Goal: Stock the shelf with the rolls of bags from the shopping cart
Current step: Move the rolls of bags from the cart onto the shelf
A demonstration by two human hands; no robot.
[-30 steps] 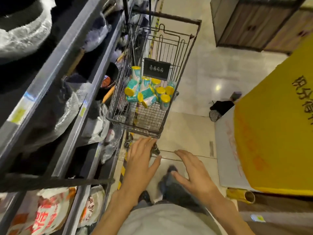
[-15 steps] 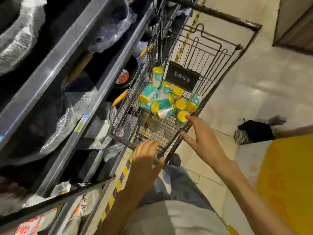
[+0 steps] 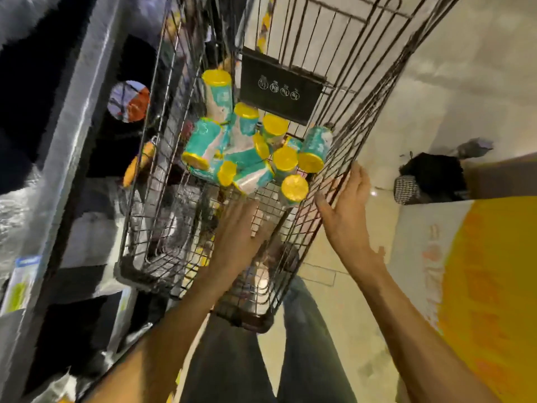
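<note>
Both hands have pushed forward since half a second ago, and the shopping cart (image 3: 290,286) now fills most of the view, much closer to the camera. Nearest, the person's dark trouser legs (image 3: 232,367) stand on the pale tiled floor (image 3: 343,338), with both bare forearms reaching away from them. Left hand (image 3: 235,231) has gone over the near rim into the wire basket, palm down, fingers (image 3: 242,209) straight and lying together, holding nothing, just short of the nearest roll. Right hand (image 3: 345,207) lies against the right wire wall of the cart from outside, fingers (image 3: 359,181) straight and slightly spread, thumb apart; whether they press the wire is hard to tell. Inside the basket, farther in, the rolls of bags (image 3: 241,152) lie in a loose heap on the wire floor: teal and white wrappers with yellow end caps, some standing, some tipped on their sides, touching one another. Behind them a dark sign plate (image 3: 279,88) with small white icons hangs on the folding wire flap. To the left runs the grey metal shelf (image 3: 66,146), its levels holding dark goods and plastic-wrapped items, blurred. On the right a yellow box (image 3: 494,286) sits near, and a black bag (image 3: 430,175) lies on the floor beyond.
</note>
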